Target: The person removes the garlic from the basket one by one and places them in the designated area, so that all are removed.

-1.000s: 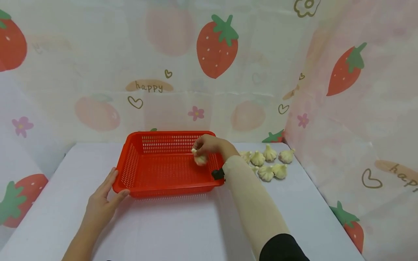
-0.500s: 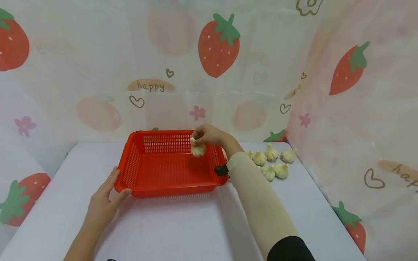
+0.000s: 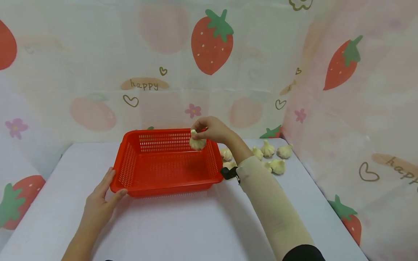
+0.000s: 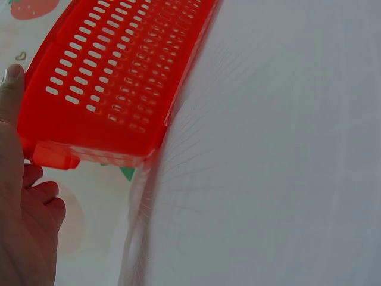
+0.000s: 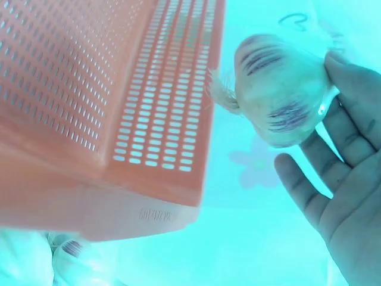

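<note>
A red perforated plastic basket [image 3: 164, 189] stands on the white-covered table. At its front left corner my left hand [image 3: 99, 204] holds on, thumb on one side of the corner and fingers on the other; the left wrist view shows the thumb by the rim and fingertips below it. My right hand [image 3: 213, 131] pinches a garlic bulb [image 3: 197, 144] by the stem, above the basket's right rear corner. Purple streaks mark that bulb [image 5: 286, 89] in the right wrist view, its roots pointing toward the basket wall. Inside the basket no bulbs show.
Several more garlic bulbs [image 3: 278, 166] lie on the table [image 3: 176, 232] right of the basket, some partly hidden by the right sleeve [image 3: 274, 203]. A strawberry-print cloth [image 3: 248, 72] hangs close behind the table and along its right side.
Holding the garlic bulb, my right hand has risen from inside the basket to rim height, farther back. My left hand stays at the basket's corner.
</note>
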A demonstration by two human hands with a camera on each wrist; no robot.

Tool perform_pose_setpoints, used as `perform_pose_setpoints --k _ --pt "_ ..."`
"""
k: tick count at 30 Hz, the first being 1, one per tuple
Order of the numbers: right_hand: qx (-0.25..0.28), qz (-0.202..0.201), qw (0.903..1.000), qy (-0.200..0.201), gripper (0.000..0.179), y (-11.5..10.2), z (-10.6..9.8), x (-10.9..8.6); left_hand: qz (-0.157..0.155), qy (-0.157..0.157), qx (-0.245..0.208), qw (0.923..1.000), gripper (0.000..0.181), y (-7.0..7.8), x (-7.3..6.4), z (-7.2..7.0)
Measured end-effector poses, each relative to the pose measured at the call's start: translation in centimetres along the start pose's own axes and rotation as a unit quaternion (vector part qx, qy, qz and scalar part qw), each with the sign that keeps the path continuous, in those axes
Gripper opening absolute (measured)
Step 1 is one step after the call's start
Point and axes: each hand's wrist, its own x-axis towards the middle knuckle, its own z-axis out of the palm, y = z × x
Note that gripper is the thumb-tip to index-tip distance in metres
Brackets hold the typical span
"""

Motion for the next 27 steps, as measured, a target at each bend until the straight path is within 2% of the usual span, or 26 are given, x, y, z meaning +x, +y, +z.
perform_pose_setpoints --k 8,18,24,27 --pt "0.034 -0.01 0.9968 0.072 0.019 -0.5 0.4 -3.3 -0.009 -0.002 0.007 0.9999 0.081 -0.1 -0.1 0.2" --pt "0.069 -0.036 0.9819 0.172 0.02 -0.7 0.9 -6.9 -0.003 0.005 0.008 1.0 0.082 0.4 0.0 0.0" --pt "0.073 -0.051 0.9737 0.21 0.021 -0.5 1.1 -8.8 -0.01 -0.002 0.005 0.9999 0.082 0.4 0.1 -0.2" --pt "0.081 -0.044 0.9705 0.223 0.022 -0.3 1.3 -9.8 -0.01 -0.004 0.002 0.9999 0.083 0.4 0.2 -0.2"
